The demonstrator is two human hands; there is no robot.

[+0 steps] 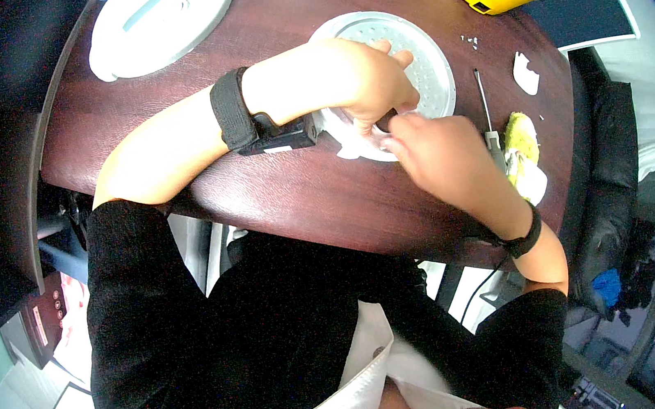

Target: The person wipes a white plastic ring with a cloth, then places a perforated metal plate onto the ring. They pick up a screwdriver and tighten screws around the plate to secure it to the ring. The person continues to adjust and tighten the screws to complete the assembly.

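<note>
Over the near half of the round holed tray (442, 78), the left hand (373, 81) has curled fingers and the right hand (434, 147) closely bent ones, together at a small dark piece (388, 119); their grip and its long axis I cannot tell. Left of the tray is a black box (290, 137), its pale label unreadable; right, a screwdriver (493, 141) points away, handle nearest.

Curled left hand (377, 80) beside curled right hand (440, 150)
</note>
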